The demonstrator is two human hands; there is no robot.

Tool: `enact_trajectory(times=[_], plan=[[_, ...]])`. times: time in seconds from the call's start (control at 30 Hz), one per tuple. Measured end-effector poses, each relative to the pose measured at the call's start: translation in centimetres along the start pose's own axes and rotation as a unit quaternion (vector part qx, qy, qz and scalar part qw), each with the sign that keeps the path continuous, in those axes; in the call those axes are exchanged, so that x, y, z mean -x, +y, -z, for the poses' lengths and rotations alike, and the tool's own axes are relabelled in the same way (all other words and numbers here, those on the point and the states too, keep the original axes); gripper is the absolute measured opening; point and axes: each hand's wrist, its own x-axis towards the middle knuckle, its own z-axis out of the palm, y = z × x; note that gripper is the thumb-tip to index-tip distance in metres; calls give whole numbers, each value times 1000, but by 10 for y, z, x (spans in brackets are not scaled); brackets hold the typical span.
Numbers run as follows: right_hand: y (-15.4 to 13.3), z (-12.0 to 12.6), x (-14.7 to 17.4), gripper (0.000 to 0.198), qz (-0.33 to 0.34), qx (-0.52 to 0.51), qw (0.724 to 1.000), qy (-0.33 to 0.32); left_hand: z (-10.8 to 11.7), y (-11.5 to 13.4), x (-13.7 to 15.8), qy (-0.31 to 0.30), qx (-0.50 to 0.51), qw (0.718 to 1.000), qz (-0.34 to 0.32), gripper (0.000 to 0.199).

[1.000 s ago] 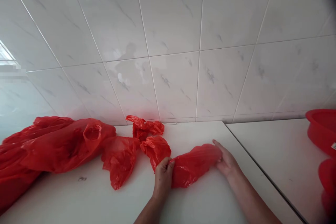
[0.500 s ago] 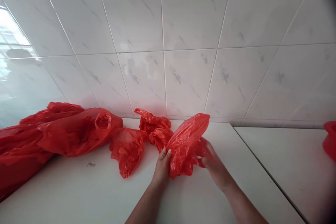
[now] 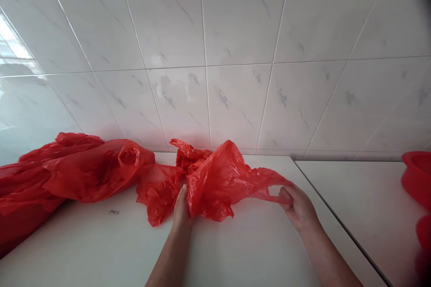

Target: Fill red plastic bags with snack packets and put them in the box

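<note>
A thin red plastic bag [image 3: 218, 184] stretches between my two hands over the white tabletop. My right hand [image 3: 298, 204] is closed on the bag's handle loops and pulls them out to the right. At the bag's left end is my left hand [image 3: 182, 206], its thumb up against the plastic and its other fingers hidden behind the bag; it appears to grip the edge. A crumpled red bag [image 3: 191, 158] lies just behind, partly covered by the held one. Left of my left hand rests another small crumpled red bag [image 3: 160, 193].
A large heap of red plastic bags [image 3: 90, 170] covers the table's left side against the tiled wall [image 3: 235, 107]. On the right, past a seam [image 3: 336, 215] in the tabletop [image 3: 128, 251], stand red objects [image 3: 417, 177], cut off by the view's edge. A small dark mark [image 3: 113, 212] shows near the heap.
My hands have moved apart, the right one to the right and the left one to the left. The bag, bunched upright before, is now drawn out sideways. The view has turned slightly right.
</note>
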Motion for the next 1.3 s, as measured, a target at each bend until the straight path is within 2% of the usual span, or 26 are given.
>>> enact_trajectory(times=[0.17, 0.27, 0.3, 0.37, 0.43, 0.47, 0.5, 0.57, 0.6, 0.7, 0.77, 0.83, 0.9, 0.97, 1.03, 1.13, 1.17, 1.2, 1.27, 1.3], plan=[[-21, 11, -5, 25, -34, -110, 992, 43, 6, 16, -2, 57, -60, 995, -59, 31], [-31, 8, -3, 22, -55, -140, 987, 54, -12, 16, 21, 84, -100, 982, -134, 25], [-32, 5, -2, 22, -62, -146, 986, 56, -21, 13, 31, 73, -121, 977, -160, 24], [-34, -5, 4, 20, -74, -153, 984, 55, -40, 5, 51, -17, -219, 949, -226, 29], [-38, -15, 12, 19, -78, -156, 984, 48, -56, -6, 65, -137, -360, 878, -283, 43], [-41, -20, 17, 19, -77, -157, 984, 43, -61, -12, 69, -179, -413, 846, -286, 51], [-45, -23, 21, 20, -74, -159, 984, 37, -65, -17, 70, -199, -443, 833, -266, 59], [-56, -28, 30, 21, -55, -160, 985, 20, -66, -26, 68, -191, -438, 858, -187, 70], [-62, -30, 34, 22, -40, -155, 987, 9, -65, -29, 66, -187, -424, 874, -147, 67], [-79, -31, 43, 24, 33, -109, 993, -29, -62, -32, 64, -185, -390, 899, -73, 31], [-83, -34, 47, 34, 77, -69, 993, -58, -64, -31, 67, -175, -362, 915, -33, 8], [-78, -41, 52, 45, 95, -9, 993, -73, -69, -28, 76, -154, -330, 931, -7, 14], [-64, -52, 57, 49, 97, 102, 988, -68, -76, -25, 86, -133, -302, 944, 3, 19], [-43, -64, 64, 53, 102, 237, 964, -67, -83, -22, 98, -137, -256, 957, 17, 19], [-25, -74, 69, 43, 96, 333, 933, -95, -87, -21, 107, -188, -190, 963, 44, 21], [-13, -78, 71, 5, 73, 408, 900, -132, -83, -23, 114, -269, -146, 947, 97, 24], [-13, -77, 70, 5, 74, 425, 892, -133, -79, -24, 114, -263, -167, 945, 98, 26], [-15, -74, 69, 8, 80, 438, 887, -126, -75, -24, 114, -233, -203, 948, 76, 25], [-21, -69, 66, 8, 91, 454, 880, -102, -70, -20, 114, -141, -284, 947, -48, 19], [-24, -67, 66, 7, 93, 461, 877, -92, -69, -14, 114, -110, -316, 932, -142, 18]])
